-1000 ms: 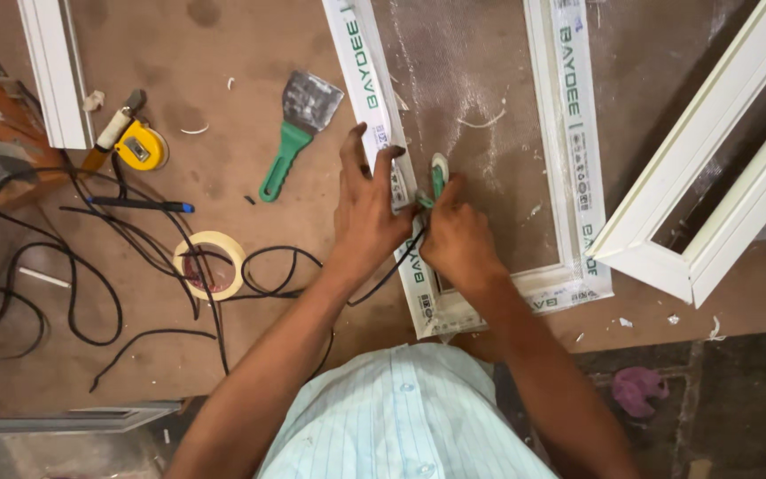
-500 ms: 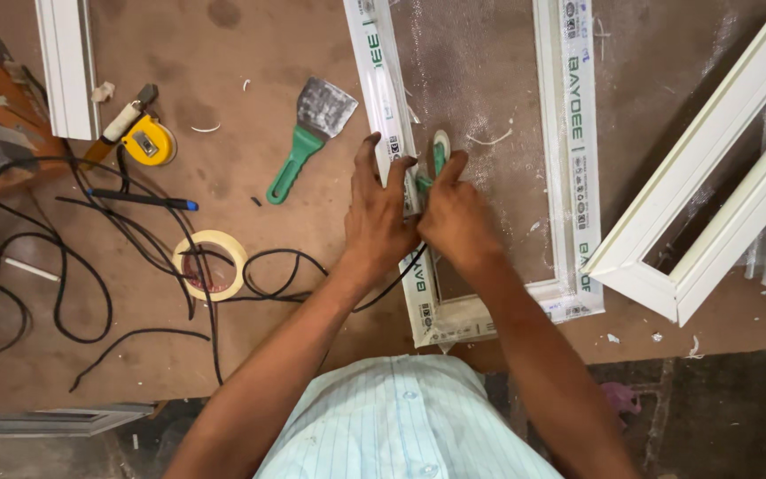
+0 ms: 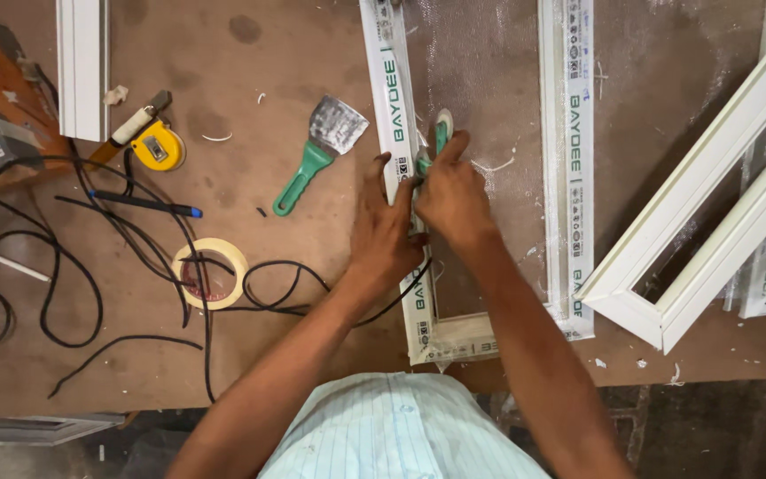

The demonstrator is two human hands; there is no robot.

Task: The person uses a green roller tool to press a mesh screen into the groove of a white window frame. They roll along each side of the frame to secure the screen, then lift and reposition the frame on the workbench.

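Two hands meet on the left rail of a white window frame (image 3: 398,115) lying flat on the bench (image 3: 250,89).
The left hand (image 3: 386,232) presses spread fingers on the rail; the right hand (image 3: 450,193) grips a green-handled tool (image 3: 441,129) against the rail's inner edge. A green-handled scraper (image 3: 316,155) lies just left.

1 head-worn camera looks steeply down, close, onto the workbench (image 3: 223,71) before the person.
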